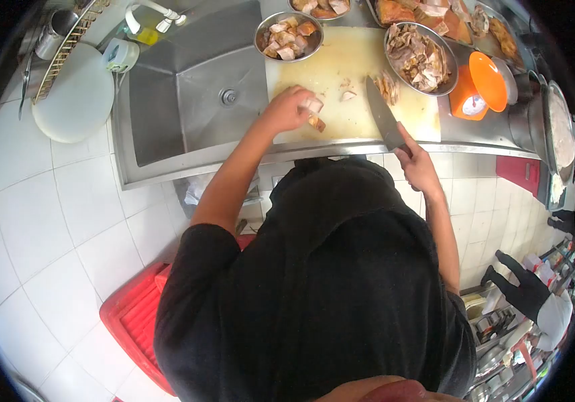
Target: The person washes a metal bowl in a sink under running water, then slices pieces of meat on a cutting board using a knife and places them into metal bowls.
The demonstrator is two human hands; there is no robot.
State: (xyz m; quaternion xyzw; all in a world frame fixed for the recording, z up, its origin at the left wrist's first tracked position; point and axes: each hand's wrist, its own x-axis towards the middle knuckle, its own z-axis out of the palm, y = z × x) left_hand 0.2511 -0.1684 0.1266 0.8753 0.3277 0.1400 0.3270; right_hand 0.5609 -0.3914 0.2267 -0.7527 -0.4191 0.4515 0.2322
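Note:
My left hand is closed on pieces of meat over the left part of a yellowish cutting board. In my right hand, at the board's front edge, is the handle of a large knife, its blade pointing away over the board. Sliced meat scraps lie just right of the blade, and a small meat piece lies between my hands. Behind my left hand stands a metal bowl of meat chunks; a larger bowl of shredded meat is at the board's right.
A steel sink is left of the board. An orange scale stands right, near a large pot. Trays of meat are at the back. A red crate is on the floor; another person stands far right.

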